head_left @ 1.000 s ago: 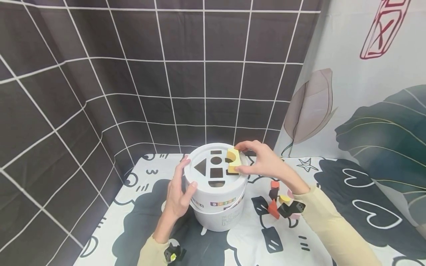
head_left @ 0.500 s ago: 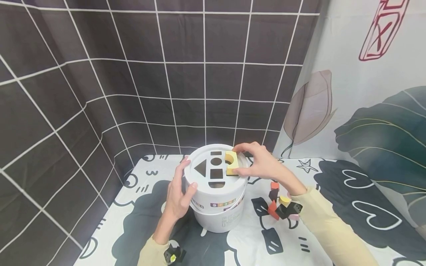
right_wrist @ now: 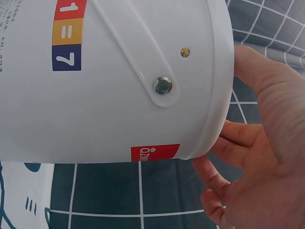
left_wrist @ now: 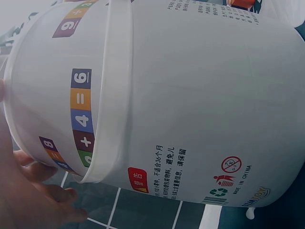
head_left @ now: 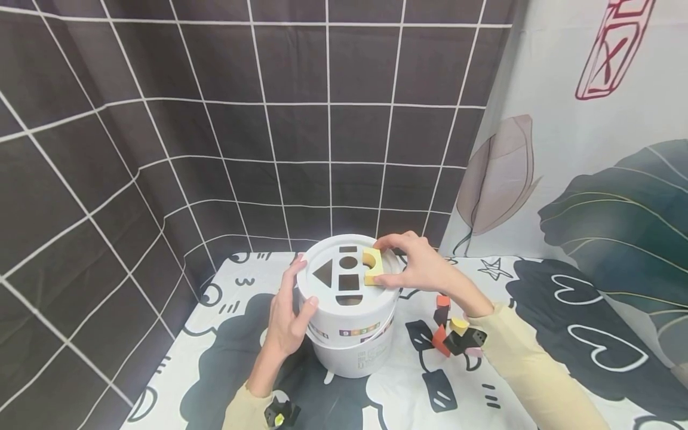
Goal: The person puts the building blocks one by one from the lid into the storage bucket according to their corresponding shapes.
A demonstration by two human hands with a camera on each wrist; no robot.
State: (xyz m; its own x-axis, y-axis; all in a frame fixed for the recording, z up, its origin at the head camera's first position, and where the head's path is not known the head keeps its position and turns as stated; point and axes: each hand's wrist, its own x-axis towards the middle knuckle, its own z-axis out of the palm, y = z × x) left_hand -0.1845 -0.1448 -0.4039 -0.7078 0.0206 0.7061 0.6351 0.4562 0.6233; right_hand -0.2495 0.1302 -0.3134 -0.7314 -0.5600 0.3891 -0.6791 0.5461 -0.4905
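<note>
A white bucket point(head_left: 352, 362) stands upright, topped by a white lid point(head_left: 328, 301) with several cut-out shapes, among them a triangle and a circle. My right hand point(head_left: 421, 266) pinches a yellow arch-shaped block point(head_left: 375, 270) between thumb and fingers at the lid's right side. The block covers the opening there; how deep it sits I cannot tell. Against the left of the lid rim lies my left hand point(head_left: 287, 310), its thumb in front and its extended fingers farther back. Both wrist views show the bucket's printed side, with the left fingers point(left_wrist: 45, 188) partly behind it; the block is hidden there.
Right of the bucket lies a small group of loose blocks: red point(head_left: 441, 340), yellow point(head_left: 459, 325), black and pink, partly hidden by the right wrist's device. A black-and-white patterned cloth point(head_left: 226, 334) covers the table. Behind hangs a dark grid-patterned curtain point(head_left: 301, 131).
The right hand has shifted the yellow block slightly left and down onto the lid's right opening, levelling it. The left hand and the bucket have stayed in place.
</note>
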